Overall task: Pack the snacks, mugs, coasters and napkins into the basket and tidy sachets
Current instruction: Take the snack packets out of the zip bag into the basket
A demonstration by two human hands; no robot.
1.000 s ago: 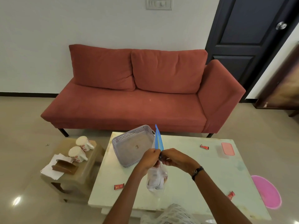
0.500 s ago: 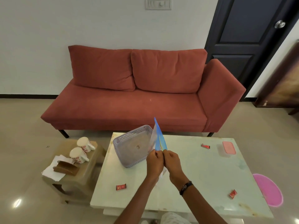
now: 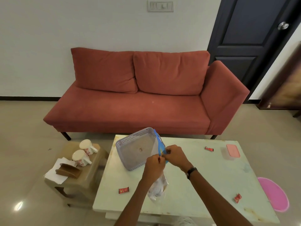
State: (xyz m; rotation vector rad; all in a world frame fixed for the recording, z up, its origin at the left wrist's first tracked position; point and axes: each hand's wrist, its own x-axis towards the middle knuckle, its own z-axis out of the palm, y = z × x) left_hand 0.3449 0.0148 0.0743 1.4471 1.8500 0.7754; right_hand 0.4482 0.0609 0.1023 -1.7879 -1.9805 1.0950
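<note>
Both hands pinch the blue top strip of a clear zip bag [image 3: 157, 189] with pale snacks inside; it hangs over the white table [image 3: 203, 185]. My left hand [image 3: 154, 164] and my right hand [image 3: 175, 154] almost touch at the strip. Behind them stands a lavender perforated basket [image 3: 130, 144], almost empty. Three red sachets lie on the table: one near left [image 3: 123, 190], one far right [image 3: 209, 149], one near right [image 3: 237, 198]. Two white mugs [image 3: 81, 158] [image 3: 87, 145], a brown coaster holder [image 3: 68, 171] and white napkins [image 3: 53, 173] sit on a low stool.
A clear box with a pink lid [image 3: 232, 151] stands at the table's far right. The wooden stool [image 3: 91, 175] is left of the table. A red sofa [image 3: 138, 101] stands behind. A pink round item [image 3: 275, 195] lies on the floor at right.
The bag's blue top has tilted left toward the basket, and my hands have shifted slightly right along the strip. The bag hangs lower in view than half a second ago.
</note>
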